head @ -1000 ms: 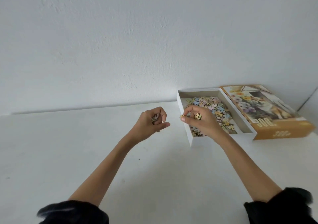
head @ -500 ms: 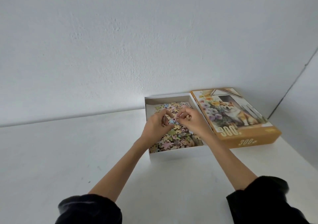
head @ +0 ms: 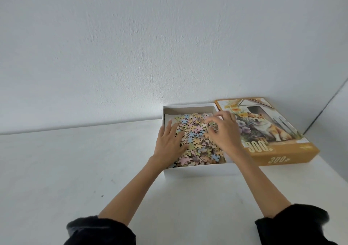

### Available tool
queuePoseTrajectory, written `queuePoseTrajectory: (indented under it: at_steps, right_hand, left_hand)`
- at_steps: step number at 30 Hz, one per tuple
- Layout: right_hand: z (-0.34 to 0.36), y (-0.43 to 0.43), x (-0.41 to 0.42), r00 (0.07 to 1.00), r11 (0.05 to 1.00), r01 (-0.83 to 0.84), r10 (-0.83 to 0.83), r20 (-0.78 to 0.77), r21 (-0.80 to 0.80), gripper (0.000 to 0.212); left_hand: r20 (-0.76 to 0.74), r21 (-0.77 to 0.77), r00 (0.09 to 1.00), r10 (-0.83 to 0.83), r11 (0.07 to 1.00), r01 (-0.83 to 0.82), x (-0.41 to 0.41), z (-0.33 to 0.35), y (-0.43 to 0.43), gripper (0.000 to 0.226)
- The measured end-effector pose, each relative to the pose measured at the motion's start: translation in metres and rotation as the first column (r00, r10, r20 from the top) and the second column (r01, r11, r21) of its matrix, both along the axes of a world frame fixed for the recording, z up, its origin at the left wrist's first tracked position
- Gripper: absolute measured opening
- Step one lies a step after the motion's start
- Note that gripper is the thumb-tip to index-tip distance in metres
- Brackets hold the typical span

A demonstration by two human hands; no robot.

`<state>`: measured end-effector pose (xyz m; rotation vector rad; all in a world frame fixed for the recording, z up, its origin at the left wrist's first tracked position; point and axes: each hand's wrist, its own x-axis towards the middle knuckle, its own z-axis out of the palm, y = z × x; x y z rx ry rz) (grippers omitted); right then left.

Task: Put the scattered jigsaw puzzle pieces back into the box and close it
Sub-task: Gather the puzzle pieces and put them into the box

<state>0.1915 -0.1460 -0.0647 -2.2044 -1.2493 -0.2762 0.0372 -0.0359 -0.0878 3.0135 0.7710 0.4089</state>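
Note:
A white open box [head: 197,171] stands on the table at the right, heaped with pastel jigsaw pieces [head: 195,143]. My left hand [head: 169,143] lies flat on the left side of the heap, fingers spread, holding nothing. My right hand [head: 224,131] rests on the right side of the heap with its fingers curved down onto the pieces; I see no piece gripped in it. The orange lid [head: 278,150], printed with a dog and flowers and "300", lies face up against the box's right side.
The white table [head: 75,169] runs left and toward me, with a few small dark specks on it. A white wall stands right behind the box. A wall corner rises at the far right, behind the lid.
Both hands carried pinched pieces over the box, let them go, and now rest spread on the heap. My view has turned right and down toward the box.

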Motion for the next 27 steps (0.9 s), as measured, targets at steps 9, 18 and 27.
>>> queuePoseTrajectory:
  at_steps: [9,18,27]
  right_hand:
    - [-0.009,-0.014,-0.002,0.998,0.943,0.043,-0.056,-0.031,-0.33,0.03]
    - [0.003,-0.01,-0.015,0.983,0.979,0.021,-0.056,-0.174,-0.2,0.032]
    - [0.039,-0.003,-0.099,0.892,0.988,-0.154,0.15,-0.426,0.025,0.024]
  left_hand:
    - [0.167,-0.455,0.962,0.218,0.882,-0.121,-0.014,0.008,0.0,0.045]
    - [0.201,-0.738,0.905,0.375,0.665,-0.112,-0.025,0.021,-0.006,0.044]
    - [0.275,-0.706,0.879,0.389,0.702,-0.09,-0.107,0.044,0.016,0.043]
